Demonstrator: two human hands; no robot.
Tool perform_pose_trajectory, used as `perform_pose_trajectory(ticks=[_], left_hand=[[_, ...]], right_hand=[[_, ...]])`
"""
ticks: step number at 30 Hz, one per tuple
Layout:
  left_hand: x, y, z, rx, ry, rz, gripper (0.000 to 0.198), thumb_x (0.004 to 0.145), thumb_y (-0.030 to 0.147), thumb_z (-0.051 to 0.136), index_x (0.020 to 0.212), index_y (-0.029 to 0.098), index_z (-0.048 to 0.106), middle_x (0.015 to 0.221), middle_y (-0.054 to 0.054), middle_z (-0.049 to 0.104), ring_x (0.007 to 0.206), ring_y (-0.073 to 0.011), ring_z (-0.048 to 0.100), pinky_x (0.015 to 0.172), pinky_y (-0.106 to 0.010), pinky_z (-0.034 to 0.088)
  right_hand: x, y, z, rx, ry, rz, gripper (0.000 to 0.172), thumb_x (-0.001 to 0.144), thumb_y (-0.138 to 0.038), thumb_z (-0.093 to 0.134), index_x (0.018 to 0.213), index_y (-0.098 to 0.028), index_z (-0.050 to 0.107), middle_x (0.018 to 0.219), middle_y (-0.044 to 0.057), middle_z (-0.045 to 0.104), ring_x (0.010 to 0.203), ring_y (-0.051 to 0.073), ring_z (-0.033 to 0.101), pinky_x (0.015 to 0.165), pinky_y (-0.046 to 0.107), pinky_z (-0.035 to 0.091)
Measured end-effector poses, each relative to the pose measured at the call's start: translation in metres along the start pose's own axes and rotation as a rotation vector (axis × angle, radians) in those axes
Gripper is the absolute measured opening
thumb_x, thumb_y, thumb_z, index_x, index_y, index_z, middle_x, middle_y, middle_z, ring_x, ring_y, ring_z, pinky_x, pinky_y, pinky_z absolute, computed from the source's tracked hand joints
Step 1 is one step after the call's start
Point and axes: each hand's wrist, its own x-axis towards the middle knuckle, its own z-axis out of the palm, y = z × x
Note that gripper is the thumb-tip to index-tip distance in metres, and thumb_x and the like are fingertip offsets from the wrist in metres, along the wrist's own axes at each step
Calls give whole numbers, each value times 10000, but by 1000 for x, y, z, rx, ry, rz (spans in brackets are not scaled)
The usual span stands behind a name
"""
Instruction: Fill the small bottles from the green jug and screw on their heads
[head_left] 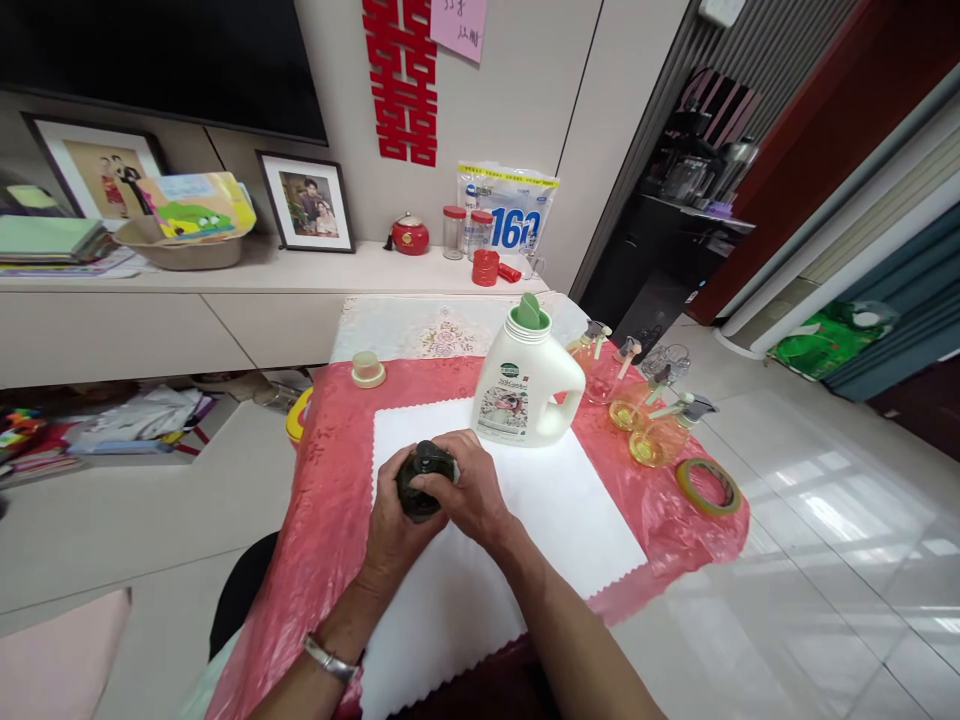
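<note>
Between my two hands, over the white mat (pixel 577 510), is a small dark bottle with a black top (pixel 433 458). My left hand (pixel 391 520) is wrapped around its left side. My right hand (pixel 474 485) grips the upper right side, its thumb across the front of the bottle near the top. Just beyond my right hand stands a white laundry detergent jug (pixel 491 370) with a printed label and a green spout at its uncovered mouth. A pale, translucent cap (pixel 367 370) rests on the red tablecloth, left of the jug.
Several clear spray bottles (pixel 652 440), some with yellow liquid, stand along the table's right side. A roll of tape (pixel 709 487) lies near the right edge. Behind the table, a cabinet (pixel 300 270) bears jars (pixel 454 235), a red pot (pixel 410 236) and framed photos (pixel 306 203).
</note>
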Motion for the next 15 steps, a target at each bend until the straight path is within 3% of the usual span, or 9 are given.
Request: perform_pose_trajectory(ticks=[7, 11, 15], left_hand=[[-5, -10, 3, -34, -44, 17, 1206, 638, 554, 874, 1576, 272, 170, 1590, -216, 314, 1445, -434, 422, 1151, -689, 418], [-4, -13, 2, 53, -137, 96, 1174, 651, 578, 861, 1574, 286, 197, 1555, -198, 375, 1443, -433, 420, 1136, -704, 427], [-2, -11, 3, 104, -201, 124, 1015, 738, 547, 810, 1541, 246, 268, 1477, -190, 460, 1390, -396, 484, 1108, -661, 477]], right_hand=[[-10, 1, -13, 2, 268, -63, 188, 825, -277, 740, 956, -178, 649, 970, 18, 636, 983, 174, 552, 892, 312, 452], [-22, -4, -47, -36, 425, -51, 258, 864, -407, 704, 980, -180, 663, 1007, 24, 639, 992, 173, 580, 905, 312, 474], [-47, 1, -93, -129, 584, 35, 339, 834, -466, 753, 978, -167, 680, 989, 30, 639, 927, 167, 600, 871, 301, 484]])
